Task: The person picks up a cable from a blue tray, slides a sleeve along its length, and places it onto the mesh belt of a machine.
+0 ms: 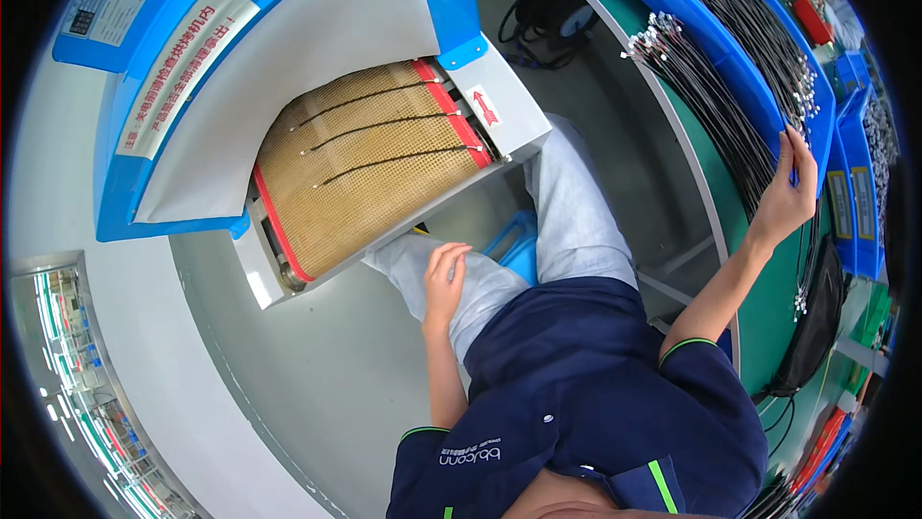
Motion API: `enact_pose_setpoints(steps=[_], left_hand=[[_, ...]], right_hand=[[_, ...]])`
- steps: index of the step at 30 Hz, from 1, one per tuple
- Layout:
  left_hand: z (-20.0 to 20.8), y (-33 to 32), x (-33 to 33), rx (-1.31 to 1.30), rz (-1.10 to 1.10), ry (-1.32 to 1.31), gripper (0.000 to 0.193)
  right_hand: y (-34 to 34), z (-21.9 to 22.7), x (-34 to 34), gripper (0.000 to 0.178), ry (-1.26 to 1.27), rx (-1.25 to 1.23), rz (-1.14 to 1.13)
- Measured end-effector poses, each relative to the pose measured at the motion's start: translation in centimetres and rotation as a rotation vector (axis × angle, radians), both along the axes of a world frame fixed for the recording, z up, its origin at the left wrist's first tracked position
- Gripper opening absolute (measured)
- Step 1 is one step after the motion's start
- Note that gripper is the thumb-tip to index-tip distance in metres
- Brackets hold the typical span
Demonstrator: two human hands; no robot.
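Observation:
My right hand (789, 194) reaches to the rim of a long blue bin (706, 44), its fingers pinched on the white-tipped end of a black cable (790, 120). A thick bundle of such cables (735, 5) fills that bin. Over my thigh hangs my left hand (445, 281), its fingers loosely bent with a gap to the thumb and nothing visible in them. Three black cables (389, 122) with light connectors lie roughly parallel, spaced apart, on the tan mesh conveyor belt (336, 231) in front of me.
A blue machine hood (173, 193) with a pale curtain (336, 48) stands over the belt's far side. Another cable bundle (696, 87) lies on the green table (706, 183) at right. Smaller blue bins (855, 188) and a black bag (812, 337) are beyond. A blue stool (519, 250) shows between my legs.

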State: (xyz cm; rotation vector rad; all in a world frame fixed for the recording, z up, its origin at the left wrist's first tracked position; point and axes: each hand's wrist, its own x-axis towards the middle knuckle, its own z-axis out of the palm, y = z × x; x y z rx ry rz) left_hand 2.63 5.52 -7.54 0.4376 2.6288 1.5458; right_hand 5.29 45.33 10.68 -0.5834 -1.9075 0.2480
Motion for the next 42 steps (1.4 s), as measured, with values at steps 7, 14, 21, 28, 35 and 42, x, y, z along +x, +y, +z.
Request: enact_pose_setpoints(steps=[7, 14, 21, 28, 35, 42], left_hand=[[2.9, 1.5, -1.3, -0.01, 0.048, 0.085, 0.015], [5.2, 3.4, -2.5, 0.01, 0.028, 0.181, 0.032], [7.0, 5.6, -3.3, -0.023, -0.025, 0.353, 0.04], [6.9, 4.2, -3.2, -0.058, -0.16, 0.038, 0.017], [7.6, 4.8, -2.4, -0.001, -0.381, -0.12, 0.015], [8.1, 4.1, -1.6, -0.069, -0.016, 0.175, 0.015]], right_hand=[[-3.9, 0.3, -0.6, 0.024, -0.417, 0.147, 0.57], [-4.8, -1.4, -1.4, 0.017, -0.507, 0.128, 0.706], [-6.2, -2.1, -1.3, 0.02, -0.526, 0.097, 0.911], [-8.0, -2.9, -1.6, 0.016, -0.669, -0.08, 0.97], [-12.9, -4.8, -3.1, 0.023, -0.658, 0.023, 1.285], [-14.6, -6.8, -3.8, 0.01, -0.652, -0.308, 1.343]])
